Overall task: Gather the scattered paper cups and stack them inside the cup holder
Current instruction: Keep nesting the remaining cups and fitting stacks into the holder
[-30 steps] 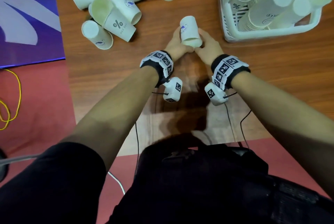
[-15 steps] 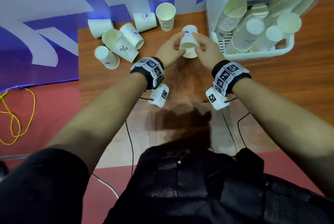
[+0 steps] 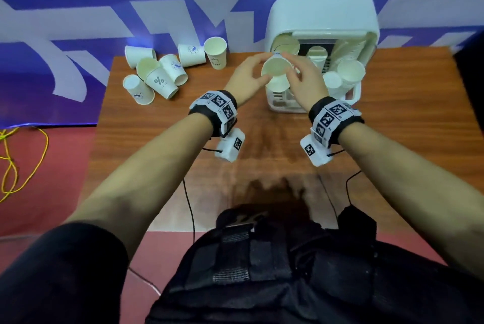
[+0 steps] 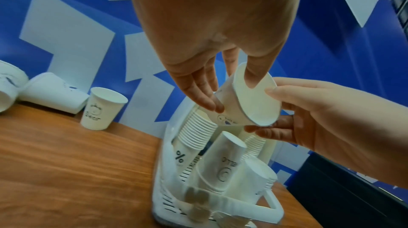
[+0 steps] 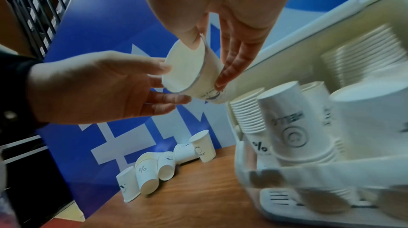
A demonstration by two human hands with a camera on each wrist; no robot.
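Note:
Both hands hold one white paper cup (image 3: 275,69) in the air, tilted so its open mouth faces me. My left hand (image 3: 258,72) pinches its left rim and side, thumb on the rim (image 4: 249,102). From the right, my right hand (image 3: 296,72) pinches the rim and wall (image 5: 189,74). The cup hangs just above the front left of the white plastic cup holder (image 3: 322,14), over a stack of nested cups (image 4: 194,132). Several loose cups (image 3: 157,77) lie scattered at the table's back left, one of them upright (image 3: 215,52).
The holder has several stacks of upside-down cups (image 3: 351,72) leaning inside it. A wooden table (image 3: 170,140) stands against a blue and white wall. Black cables (image 3: 190,206) hang from my wrists and a yellow cord (image 3: 15,166) lies on the red floor.
Both hands have carried the cup up and to the right, from the table's middle to over the holder. The cup has tipped so its mouth now faces me.

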